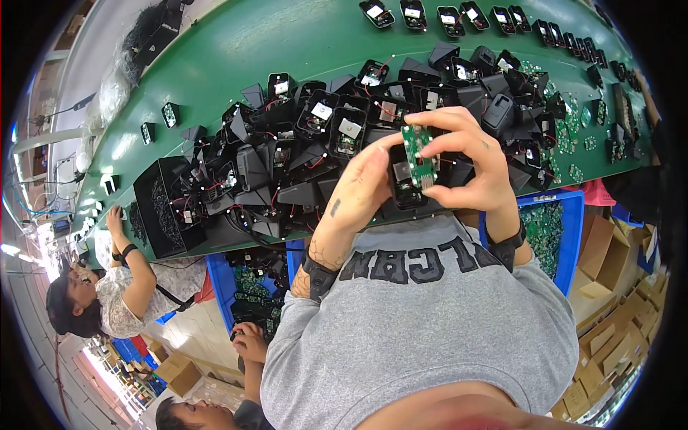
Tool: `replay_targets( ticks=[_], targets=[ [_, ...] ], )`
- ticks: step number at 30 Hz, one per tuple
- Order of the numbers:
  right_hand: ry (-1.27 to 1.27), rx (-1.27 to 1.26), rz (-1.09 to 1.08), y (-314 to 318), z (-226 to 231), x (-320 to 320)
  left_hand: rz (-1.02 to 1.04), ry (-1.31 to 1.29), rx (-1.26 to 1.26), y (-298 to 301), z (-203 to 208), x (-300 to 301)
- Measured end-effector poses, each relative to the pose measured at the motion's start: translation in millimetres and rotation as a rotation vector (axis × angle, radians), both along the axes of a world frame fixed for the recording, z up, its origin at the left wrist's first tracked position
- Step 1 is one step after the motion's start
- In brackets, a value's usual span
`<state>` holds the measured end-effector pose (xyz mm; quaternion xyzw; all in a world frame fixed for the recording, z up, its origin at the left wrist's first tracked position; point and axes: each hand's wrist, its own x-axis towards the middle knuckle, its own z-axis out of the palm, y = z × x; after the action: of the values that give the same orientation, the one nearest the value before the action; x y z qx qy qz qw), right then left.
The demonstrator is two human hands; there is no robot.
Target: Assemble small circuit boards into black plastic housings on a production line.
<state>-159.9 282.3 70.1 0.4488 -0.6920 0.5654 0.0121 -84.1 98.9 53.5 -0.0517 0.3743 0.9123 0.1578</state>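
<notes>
- Over heaped black plastic casings (251,169), my right hand (474,159) pinched a green rectangular circuit board (417,163).
- My left hand's (364,179) hold, I couldn't tell.
- The board seemed light, stiff, fragile; edges looked safest.

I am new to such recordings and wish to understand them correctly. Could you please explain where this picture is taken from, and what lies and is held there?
There is no robot: these are a person's bare hands. The one picture comes from a wide fisheye camera on that person's head, looking down, so straight edges look bent. The right hand holds a green circuit board. The left hand is close beside it; its exact grip is partly hidden. On the green table lies a pile of black plastic cases, some with red wires. A blue bin below holds more boards. The hand at far left belongs to a co-worker.
</notes>
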Motion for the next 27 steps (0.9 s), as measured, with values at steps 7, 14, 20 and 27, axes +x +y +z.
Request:
replay_targets(
  ticks=[7, 14, 20, 27],
  targets=[
    [-0.115, 0.002, -0.049, 3.7, -7.0, 1.6, -0.146, -0.007, 0.012, -9.6, -0.8, 0.3],
    [0.097, 0.065, -0.014, -2.3, -6.5, 6.4, 0.044, 0.112, -0.212, 0.8, -5.9, 2.6],
    [0.22, 0.162, -0.078, -5.4, -2.3, 13.5, 0.085, 0.184, -0.285, -3.1, -8.2, 0.1],
    [0.234, 0.296, -0.087, -1.2, 11.3, 12.9, -0.02, 0.026, 0.237, -5.1, 5.1, 1.0]
  ],
)
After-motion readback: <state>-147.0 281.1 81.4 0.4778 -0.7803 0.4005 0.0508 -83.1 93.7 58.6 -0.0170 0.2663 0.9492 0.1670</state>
